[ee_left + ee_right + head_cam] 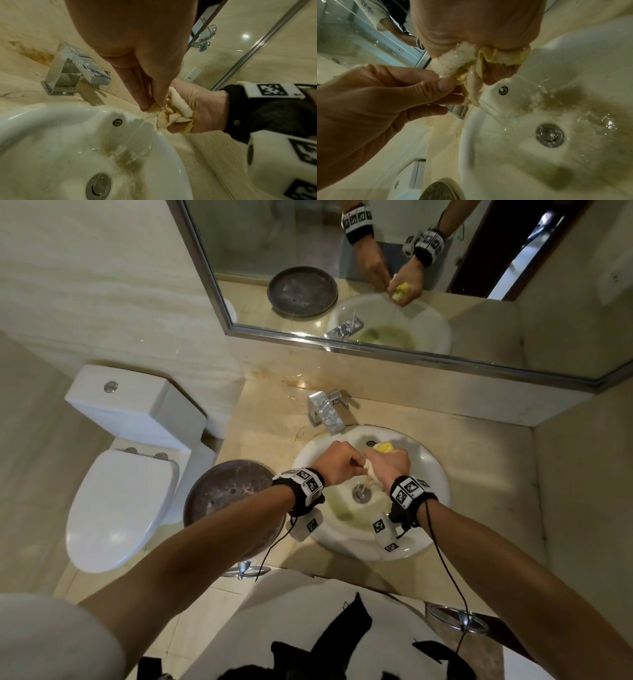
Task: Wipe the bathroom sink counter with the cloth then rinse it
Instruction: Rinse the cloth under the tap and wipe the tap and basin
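Observation:
Over the white sink basin (435, 491) my right hand (388, 462) grips a wadded yellow-white cloth (383, 447), squeezed in its fist. The cloth (458, 63) bulges out below the fist, and brownish water runs from it into the basin (505, 169). My left hand (337, 462) pinches a loose end of the cloth (175, 112) between thumb and fingertips (144, 105). Both hands are close together, above the drain (360, 492). The beige counter (267, 422) surrounds the sink. No water is seen leaving the chrome faucet (325, 410).
A dark round plate (226, 491) sits on the counter left of the sink. A white toilet (126, 474) stands further left. The mirror (376, 268) hangs behind the counter. A wall closes the counter's right end. A brown stain (34, 55) marks the backsplash near the faucet (73, 67).

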